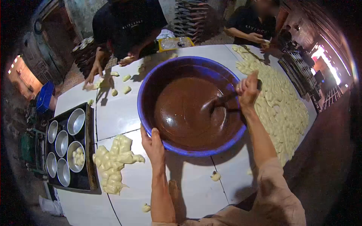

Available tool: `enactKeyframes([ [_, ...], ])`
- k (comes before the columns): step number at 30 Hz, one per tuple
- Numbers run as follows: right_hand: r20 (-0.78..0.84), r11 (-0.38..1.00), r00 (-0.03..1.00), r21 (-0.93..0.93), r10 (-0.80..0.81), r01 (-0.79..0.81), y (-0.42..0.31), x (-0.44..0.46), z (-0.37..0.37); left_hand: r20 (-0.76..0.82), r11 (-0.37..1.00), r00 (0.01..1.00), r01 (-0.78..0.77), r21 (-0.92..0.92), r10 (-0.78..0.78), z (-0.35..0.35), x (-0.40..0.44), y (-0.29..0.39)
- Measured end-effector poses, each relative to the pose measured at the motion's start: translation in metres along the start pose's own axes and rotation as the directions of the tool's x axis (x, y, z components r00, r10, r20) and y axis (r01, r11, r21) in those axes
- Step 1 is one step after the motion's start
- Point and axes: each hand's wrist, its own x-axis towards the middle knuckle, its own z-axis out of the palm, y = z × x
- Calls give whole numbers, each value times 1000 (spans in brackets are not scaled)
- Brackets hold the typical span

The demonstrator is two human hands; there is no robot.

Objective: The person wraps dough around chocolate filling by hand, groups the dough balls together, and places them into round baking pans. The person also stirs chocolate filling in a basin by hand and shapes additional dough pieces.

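A large blue basin [191, 152] of smooth brown liquid sits over the white tiled table. My left hand [154, 147] grips its near left rim, thumb over the edge. At the right rim, my right hand [249, 90] is closed round the handle of a dark stirring tool [225, 100], whose lower end dips into the brown liquid. Pale dough pieces [281, 113] lie massed to the right of the basin. Left of my left hand is a lumpy dough pile [115, 162].
A black tray [90, 150] of round metal tins stands at the left. Across the white table [147, 203], one person handles dough bits; another stands at the far right. A yellow container [175, 44] is at the back edge, with dark racks [299, 73] at the right.
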Motion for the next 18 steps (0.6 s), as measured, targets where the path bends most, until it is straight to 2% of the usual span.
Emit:
enactKeyframes([
  [2,26,992,994,-68,-110,111,20,-17,35,-17,1000,1000,1,2,-1,6,-4,10],
  [4,131,985,991,168,21,-43,12,-50,42,-24,998,999,31,61,-29,-1,-1,1],
  [7,329,847,931,438,161,-302,-25,-112,40,46,1000,999,20,-19,-19,1,-1,7],
  [8,100,929,971,282,218,-237,-41,-94,37,52,999,998,27,-27,-26,0,-1,9],
  [9,-2,985,995,141,102,-101,-36,-70,16,44,999,999,-6,53,3,-3,0,6],
  [10,-119,984,992,174,40,-19,-22,-52,1,51,995,993,102,14,-102,-6,0,4],
  [11,-204,990,978,126,-33,60,-18,-45,-10,42,994,994,102,37,-103,-7,-1,5],
  [12,-230,982,969,139,-93,127,-18,-52,-8,41,993,994,101,59,-103,-5,0,6],
  [15,55,981,998,193,-29,18,-32,-105,3,20,994,994,-111,-3,111,-4,7,-12],
  [18,-62,955,984,259,166,-144,-49,-102,2,89,988,992,-98,119,88,-13,11,-12],
])
